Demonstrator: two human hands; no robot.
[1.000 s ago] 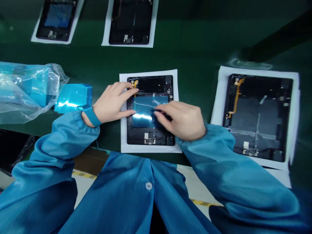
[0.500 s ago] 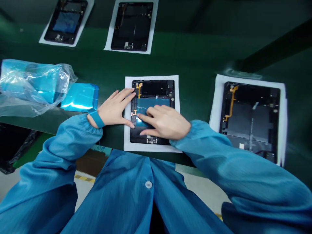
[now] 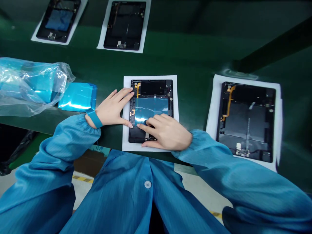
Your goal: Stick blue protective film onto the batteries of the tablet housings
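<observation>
An opened tablet (image 3: 151,87) lies on a white sheet (image 3: 126,138) in front of me, its inner parts and an orange ribbon cable showing. A shiny blue film (image 3: 151,105) covers its middle. My left hand (image 3: 112,109) rests at the tablet's left edge, fingers spread, thumb and fingertips touching the frame. Over the lower right part lies my right hand (image 3: 168,132). Its index finger is stretched out with the tip on the film's lower left area; the other fingers are curled, the thumb apart. Nothing shows in its grasp. A blue band (image 3: 95,117) circles my left wrist.
To the left is a stack of blue sheets (image 3: 78,97), beside a clear plastic bag (image 3: 31,86) of more blue sheets. Another opened tablet (image 3: 246,120) lies on white paper at the right. Two more tablets, one at far left (image 3: 59,21) and one nearby (image 3: 124,26), lie farther back.
My right hand has slid down the blue film towards me, its index fingertip now at the film's lower edge. My left hand stays at the tablet's edge. The view has shifted slightly.
</observation>
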